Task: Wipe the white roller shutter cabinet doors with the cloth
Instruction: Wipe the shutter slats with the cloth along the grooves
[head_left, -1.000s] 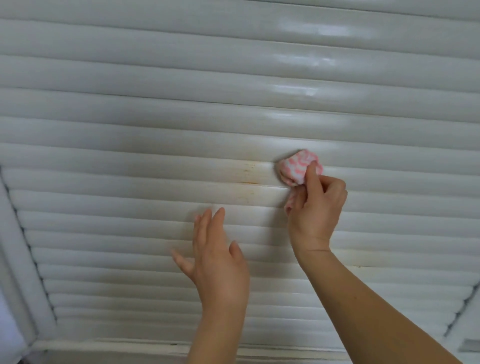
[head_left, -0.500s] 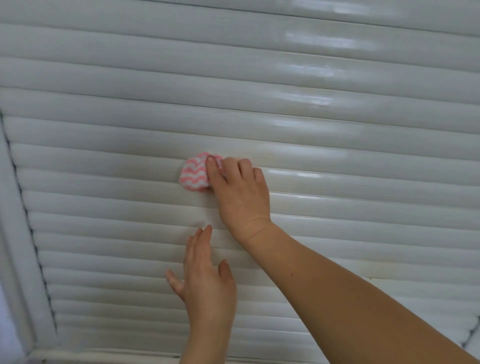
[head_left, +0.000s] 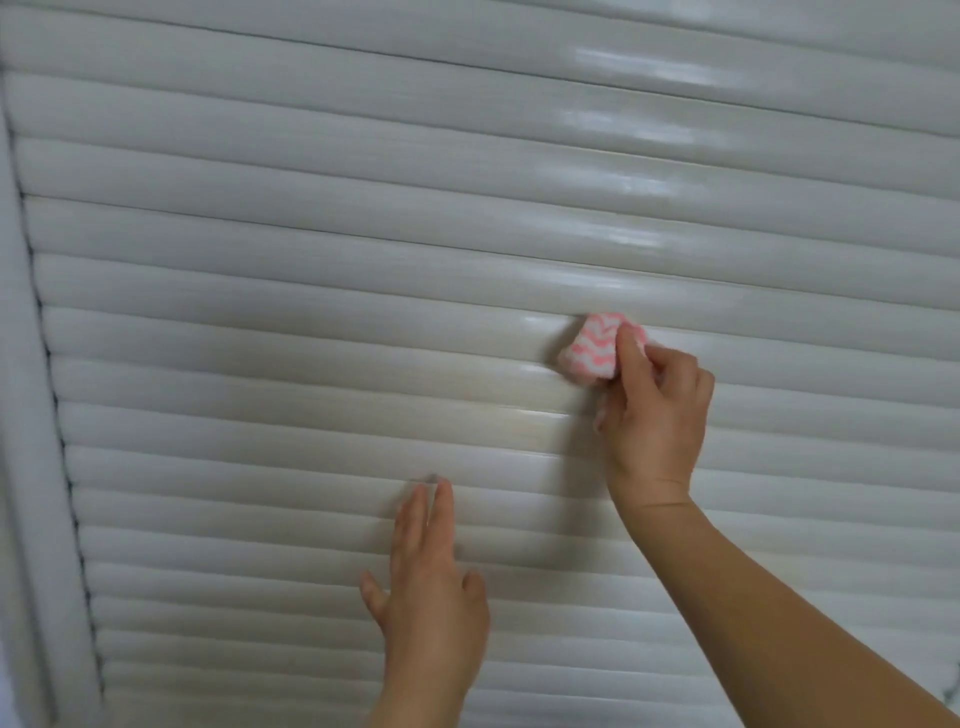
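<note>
Your right hand (head_left: 652, 410) pinches the wadded cloth (head_left: 597, 345) against the shutter (head_left: 311, 291), now right of centre after sitting left of centre half a second ago. Your left hand (head_left: 431, 597) lies flat below, fingers straight, apparently touching the slats.

White slatted roller shutter door (head_left: 311, 291), glossy horizontal slats, wadded pink-patterned cloth (head_left: 595, 348) pressed against it

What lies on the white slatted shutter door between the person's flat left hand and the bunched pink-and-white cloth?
In the head view, only bare slats of the white roller shutter door separate the left hand from the pink-and-white cloth, with a faint yellowish stain.
</note>
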